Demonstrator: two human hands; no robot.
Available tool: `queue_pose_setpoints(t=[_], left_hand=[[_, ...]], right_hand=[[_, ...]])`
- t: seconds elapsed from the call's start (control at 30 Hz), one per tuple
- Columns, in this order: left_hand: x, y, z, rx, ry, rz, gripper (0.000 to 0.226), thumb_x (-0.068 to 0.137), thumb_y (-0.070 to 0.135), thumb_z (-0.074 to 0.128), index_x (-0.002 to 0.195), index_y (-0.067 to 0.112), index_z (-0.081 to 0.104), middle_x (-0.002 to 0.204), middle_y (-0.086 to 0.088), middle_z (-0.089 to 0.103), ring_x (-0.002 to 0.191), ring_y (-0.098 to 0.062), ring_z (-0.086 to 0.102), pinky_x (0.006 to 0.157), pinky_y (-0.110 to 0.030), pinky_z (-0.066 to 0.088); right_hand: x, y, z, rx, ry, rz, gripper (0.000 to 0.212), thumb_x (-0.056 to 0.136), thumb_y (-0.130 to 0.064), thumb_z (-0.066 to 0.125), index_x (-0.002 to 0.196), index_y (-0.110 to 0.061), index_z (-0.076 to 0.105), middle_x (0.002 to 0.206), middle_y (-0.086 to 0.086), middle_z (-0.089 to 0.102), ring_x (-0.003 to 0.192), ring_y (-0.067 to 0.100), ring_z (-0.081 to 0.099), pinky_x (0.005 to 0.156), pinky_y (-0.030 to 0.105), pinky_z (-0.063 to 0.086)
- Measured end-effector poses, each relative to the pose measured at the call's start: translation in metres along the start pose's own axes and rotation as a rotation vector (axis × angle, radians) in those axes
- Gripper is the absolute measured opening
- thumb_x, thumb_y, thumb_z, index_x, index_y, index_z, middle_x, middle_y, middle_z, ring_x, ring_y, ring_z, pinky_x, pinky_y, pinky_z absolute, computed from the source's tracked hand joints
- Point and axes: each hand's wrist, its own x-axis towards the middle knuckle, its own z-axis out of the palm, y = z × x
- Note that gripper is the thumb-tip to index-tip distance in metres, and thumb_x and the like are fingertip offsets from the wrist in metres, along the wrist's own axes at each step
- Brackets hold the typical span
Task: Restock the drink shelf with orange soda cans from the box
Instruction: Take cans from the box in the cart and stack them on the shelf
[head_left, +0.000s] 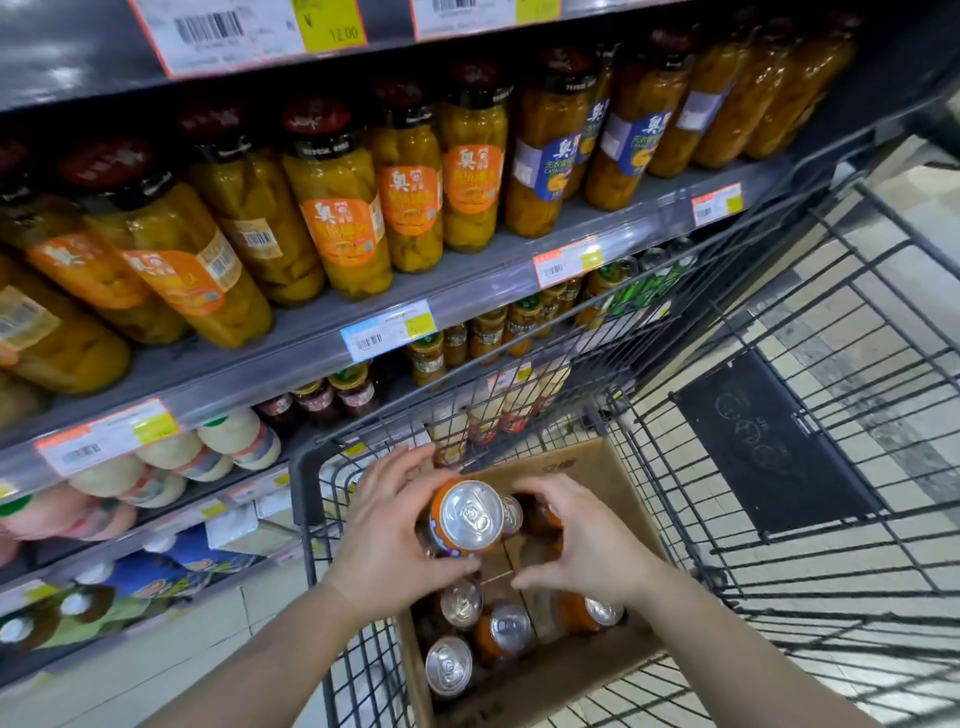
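From the head view, I see both hands low in the centre of the frame, over an open cardboard box that sits in a black wire shopping cart. My left hand grips an orange soda can: the fingers curl round its far side and the thumb wraps its near lower side, so the can sits at the right edge of that hand with its silver top and pull tab facing the camera. The can is raised above the other cans, between my two hands.

My right hand is just right of the held can, fingers curved and spread in a loose cupped shape with the thumb pointing toward the can. I cannot tell whether its fingertips touch a second can whose top peeks out directly behind the held one.

Lower in the box, toward the bottom centre of the frame, more orange cans stand or lean with silver tops showing, below and between my wrists.

In the upper left and upper centre, grey shelves carry tall jars of yellow fruit with dark red lids, price tags clipped along the shelf edges, and smaller jars on the level below. Pale floor tiles show at the right edge.
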Motion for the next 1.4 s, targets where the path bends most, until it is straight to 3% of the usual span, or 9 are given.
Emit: queue_pose_setpoints(t=[0.1, 0.2, 0.43, 0.8, 1.13, 1.2, 1.33, 1.4], left_hand=[[-0.004, -0.013, -0.008, -0.022, 0.034, -0.008, 0.085, 0.051, 0.072, 0.074, 0.127, 0.047, 0.047, 0.146, 0.012, 0.038, 0.143, -0.020, 0.025, 0.114, -0.055, 0.026], [-0.005, -0.018, -0.015, -0.018, 0.047, -0.026, 0.086, 0.051, 0.067, 0.077, 0.128, 0.048, 0.044, 0.147, 0.012, 0.036, 0.143, -0.018, 0.024, 0.114, -0.052, 0.025], [-0.010, -0.026, -0.011, 0.045, 0.028, -0.004, 0.086, 0.052, 0.069, 0.075, 0.129, 0.047, 0.043, 0.149, 0.009, 0.034, 0.144, -0.021, 0.022, 0.115, -0.052, 0.024], [-0.013, -0.025, 0.000, 0.071, 0.001, -0.005, 0.086, 0.051, 0.072, 0.072, 0.128, 0.047, 0.045, 0.146, 0.012, 0.034, 0.142, -0.015, 0.021, 0.114, -0.042, 0.018], [-0.013, 0.018, -0.019, 0.029, -0.018, -0.037, 0.081, 0.048, 0.074, 0.072, 0.121, 0.057, 0.043, 0.144, 0.022, 0.028, 0.140, -0.005, 0.013, 0.115, -0.036, 0.013], [-0.013, 0.036, -0.030, -0.002, 0.023, -0.051, 0.084, 0.043, 0.080, 0.069, 0.119, 0.057, 0.043, 0.143, 0.021, 0.030, 0.141, -0.008, 0.017, 0.115, -0.035, 0.015], [-0.019, 0.068, -0.062, -0.076, 0.170, -0.057, 0.080, 0.040, 0.072, 0.073, 0.113, 0.069, 0.040, 0.141, 0.019, 0.034, 0.140, -0.016, 0.029, 0.116, -0.044, 0.025], [-0.026, 0.080, -0.086, -0.097, 0.257, -0.052, 0.081, 0.042, 0.070, 0.077, 0.112, 0.074, 0.036, 0.141, 0.018, 0.037, 0.139, -0.017, 0.032, 0.114, -0.049, 0.029]], right_hand=[[0.007, 0.046, 0.038, -0.208, -0.244, 0.076, 0.094, 0.059, -0.057, 0.084, 0.140, -0.035, 0.041, 0.133, -0.006, 0.048, 0.127, 0.016, 0.042, 0.109, 0.034, 0.036], [0.019, 0.066, 0.075, -0.417, -0.443, 0.060, 0.093, 0.064, -0.053, 0.082, 0.143, -0.028, 0.039, 0.143, 0.007, 0.043, 0.134, 0.028, 0.035, 0.112, 0.039, 0.029], [0.039, 0.085, 0.127, -0.536, -0.576, -0.001, 0.084, 0.069, -0.041, 0.083, 0.140, -0.026, 0.041, 0.144, 0.011, 0.043, 0.135, 0.034, 0.034, 0.112, 0.047, 0.023], [0.031, 0.088, 0.107, -0.405, -0.475, 0.021, 0.092, 0.064, -0.049, 0.083, 0.144, -0.038, 0.039, 0.146, 0.002, 0.041, 0.133, 0.027, 0.034, 0.112, 0.041, 0.025], [-0.024, 0.044, 0.015, 0.152, -0.161, 0.105, 0.086, 0.059, -0.043, 0.090, 0.134, -0.040, 0.047, 0.122, -0.028, 0.049, 0.116, -0.003, 0.049, 0.106, 0.020, 0.038], [-0.035, 0.024, -0.011, 0.294, -0.093, 0.108, 0.077, 0.058, -0.037, 0.092, 0.123, -0.044, 0.051, 0.117, -0.024, 0.059, 0.107, -0.003, 0.060, 0.101, 0.030, 0.048], [-0.051, -0.029, -0.069, 0.442, -0.013, 0.014, 0.063, 0.069, -0.005, 0.088, 0.120, -0.023, 0.055, 0.104, -0.009, 0.070, 0.092, -0.006, 0.066, 0.082, 0.011, 0.048], [-0.056, -0.064, -0.094, 0.486, 0.010, -0.049, 0.061, 0.071, -0.007, 0.086, 0.122, -0.020, 0.055, 0.106, -0.004, 0.071, 0.095, 0.000, 0.068, 0.083, 0.013, 0.047]])
